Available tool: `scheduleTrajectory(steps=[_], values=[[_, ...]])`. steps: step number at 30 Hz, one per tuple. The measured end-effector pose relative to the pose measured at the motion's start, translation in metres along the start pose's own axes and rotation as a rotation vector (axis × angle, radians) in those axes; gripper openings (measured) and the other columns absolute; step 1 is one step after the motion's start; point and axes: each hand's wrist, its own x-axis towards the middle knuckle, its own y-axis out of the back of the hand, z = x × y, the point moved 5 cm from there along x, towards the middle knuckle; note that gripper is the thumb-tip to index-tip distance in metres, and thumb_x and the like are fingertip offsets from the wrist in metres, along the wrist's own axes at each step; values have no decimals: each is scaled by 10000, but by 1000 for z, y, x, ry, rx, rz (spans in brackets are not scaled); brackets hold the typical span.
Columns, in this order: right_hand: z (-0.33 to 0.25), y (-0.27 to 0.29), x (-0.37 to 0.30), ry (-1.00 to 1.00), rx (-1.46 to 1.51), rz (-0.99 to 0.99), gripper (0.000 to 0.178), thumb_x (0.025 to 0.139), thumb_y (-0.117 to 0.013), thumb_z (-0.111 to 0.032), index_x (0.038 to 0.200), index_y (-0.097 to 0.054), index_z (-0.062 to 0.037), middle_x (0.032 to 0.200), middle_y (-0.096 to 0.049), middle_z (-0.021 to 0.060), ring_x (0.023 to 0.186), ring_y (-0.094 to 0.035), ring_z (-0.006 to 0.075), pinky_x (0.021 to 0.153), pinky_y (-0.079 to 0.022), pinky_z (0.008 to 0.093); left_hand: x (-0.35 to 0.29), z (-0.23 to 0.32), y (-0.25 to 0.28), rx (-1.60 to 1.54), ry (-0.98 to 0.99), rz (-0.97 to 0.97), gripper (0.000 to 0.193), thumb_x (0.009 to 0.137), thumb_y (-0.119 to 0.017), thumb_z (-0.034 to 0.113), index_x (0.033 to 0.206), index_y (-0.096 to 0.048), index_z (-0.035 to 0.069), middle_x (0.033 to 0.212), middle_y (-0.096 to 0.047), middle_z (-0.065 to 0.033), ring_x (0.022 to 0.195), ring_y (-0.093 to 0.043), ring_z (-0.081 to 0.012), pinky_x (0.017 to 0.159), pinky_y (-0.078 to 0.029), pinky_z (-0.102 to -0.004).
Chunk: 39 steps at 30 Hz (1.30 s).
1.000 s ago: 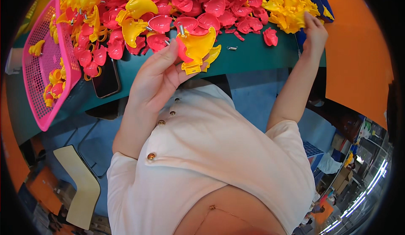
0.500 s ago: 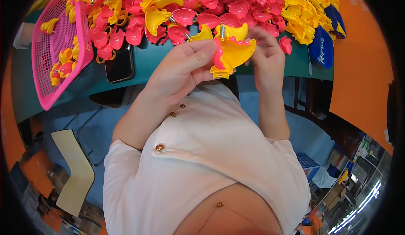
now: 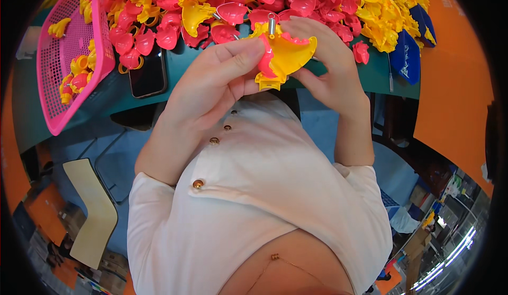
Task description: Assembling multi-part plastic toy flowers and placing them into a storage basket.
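In front of my chest I hold a curved yellow plastic shell (image 3: 296, 54) with a red plastic piece (image 3: 268, 65) fitted against its left side. A small metal spring (image 3: 272, 26) stands up from its far edge. My left hand (image 3: 219, 75) is closed on the left side, thumb pressed over the red piece. My right hand (image 3: 336, 65) curls round the shell's far right side, its fingertips hidden behind it and the thumb below. A small grey metal bit (image 3: 315, 58) shows between the shell and the right palm.
Red plastic shells (image 3: 301, 1) heap across the green table (image 3: 185, 78), with yellow pieces (image 3: 378, 20) to the right. A pink basket (image 3: 69, 118) holding several yellow-and-red parts and a phone (image 3: 148, 75) are at left. Blue scoop-like pieces (image 3: 406, 57) stand at right.
My right hand has swung out at the wrist, and its fingers now reach over the shell's far side. The shell has shifted slightly left and away from me.
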Motion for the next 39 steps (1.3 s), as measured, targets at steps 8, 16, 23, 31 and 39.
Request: scheduleTrajectory(steps=[8, 16, 23, 31, 39], values=[[5, 2, -22, -45, 737, 437, 761, 659, -828, -135, 1280, -444, 80, 1252, -532, 205, 1196, -496, 332, 1014, -386, 440, -1, 4, -8, -9, -190, 151, 365, 927, -565, 243, 1165, -561, -33, 1066, -626, -80, 979, -608, -136, 857, -498, -278], [-1, -7, -20, 18, 661, 465, 743, 634, -840, -116, 1261, -481, 57, 1235, -554, 194, 1167, -531, 293, 989, -421, 409, -2, 2, -12, -31, -235, 208, 360, 905, -604, 232, 1144, -583, -37, 1016, -642, -69, 918, -619, -107, 805, -509, -242], [-11, -5, -15, -49, 584, 466, 720, 632, -830, -66, 1249, -487, 77, 1219, -567, 186, 1132, -559, 270, 962, -449, 379, -3, 3, -13, 65, -218, 209, 358, 947, -518, 216, 1192, -528, -46, 1140, -606, -121, 1053, -596, -177, 934, -478, -334], [-2, -6, -29, -140, 512, 482, 658, 703, -779, -62, 1258, -463, 97, 1219, -552, 206, 1062, -595, 260, 768, -568, 313, -2, 3, -13, 89, -245, 215, 365, 947, -522, 232, 1185, -542, -44, 1115, -617, -109, 1030, -605, -167, 920, -481, -318], [-2, -6, -24, -91, 489, 452, 646, 714, -770, -52, 1259, -458, 100, 1218, -549, 210, 1051, -599, 265, 725, -581, 305, 0, 4, -13, 114, -263, 207, 366, 942, -533, 238, 1173, -553, -45, 1094, -624, -103, 1014, -609, -154, 909, -484, -305]])
